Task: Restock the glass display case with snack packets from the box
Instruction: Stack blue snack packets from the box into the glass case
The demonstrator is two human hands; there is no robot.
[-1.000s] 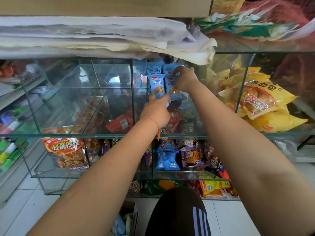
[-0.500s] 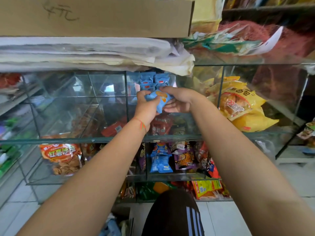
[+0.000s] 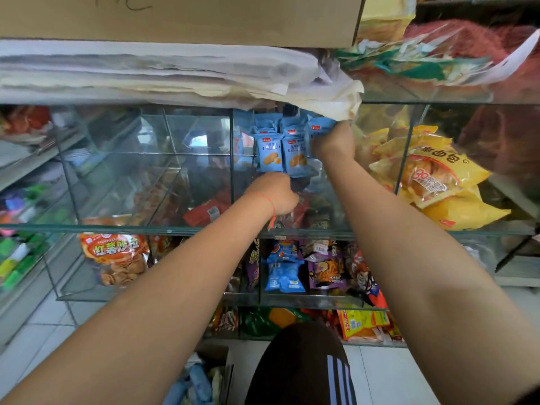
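Head view: in the upper middle of the frame, inside the glass case [image 3: 201,229], the right hand [image 3: 333,141] pinches a blue packet [image 3: 320,126] at the right end of a standing row of blue packets [image 3: 280,150]. Its fingers are curled over the packet's right edge, and the packet stands upright, long axis vertical, touching the row's right-hand member.

The left hand [image 3: 273,194] sits lower, just below the row's front bottom edge, near the middle of the frame. Its fingers are curled, but whether they hold anything cannot be told, since the knuckles hide the fingertips.

The relation that matters: the held packet lies up and to the left of the right hand's grip, pressed toward the row, with the yellow bags [image 3: 432,182] of the next compartment just past the glass divider to the right. The right hand is clearly nearer the open slot at the row's right end, so seating this packet looks like its job; the left hand seems placed to steady the row's base.

At the bottom middle of the frame, the box [image 3: 217,375] sits on the floor with more blue packaging showing inside.
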